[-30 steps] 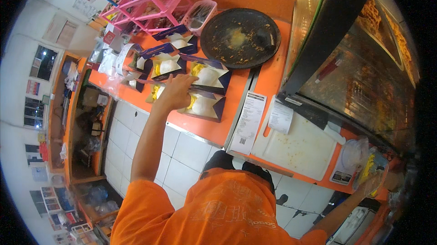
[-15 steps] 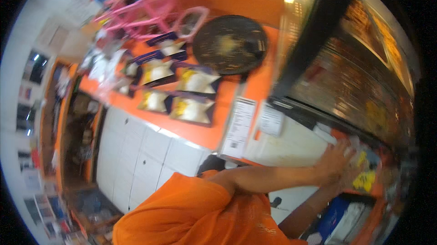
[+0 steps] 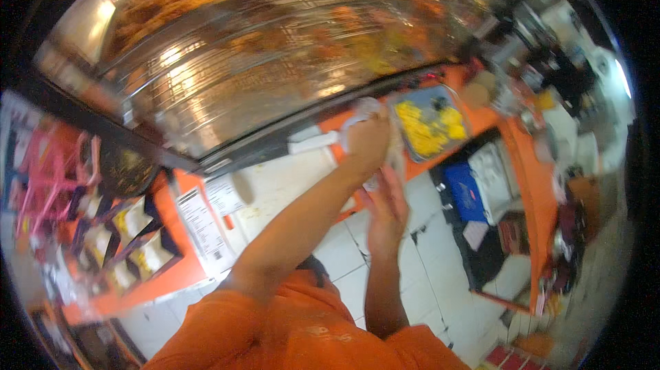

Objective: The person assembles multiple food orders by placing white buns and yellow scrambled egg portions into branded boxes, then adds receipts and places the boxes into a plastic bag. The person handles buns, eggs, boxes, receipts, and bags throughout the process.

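Note:
My left hand (image 3: 370, 142) reaches across the counter, its fingers curled at a crumpled sheet of clear plastic (image 3: 359, 110). Just below it, toward me, my right hand (image 3: 387, 203) is raised with its fingers pointing up. A strip of clear plastic seems to run between the two hands; blur hides how the right fingers meet it. Right of my hands lies a metal tray (image 3: 416, 153) with yellow food pieces (image 3: 427, 129). A white-handled tool (image 3: 313, 143) rests left of my left hand, beyond a pale cutting board (image 3: 275, 181).
A glass display case (image 3: 275, 47) with food trays stands along the far side. Printed slips (image 3: 199, 222) lie left of the board. Filled food boxes (image 3: 141, 249), a black round pan (image 3: 127, 170) and pink baskets (image 3: 55, 177) are farther left. An open shelf holds a blue package (image 3: 465, 191) at right.
My view has swung right, so the display case now spans the far side and the food boxes sit at the left edge. Both hands remain close together beside the tray.

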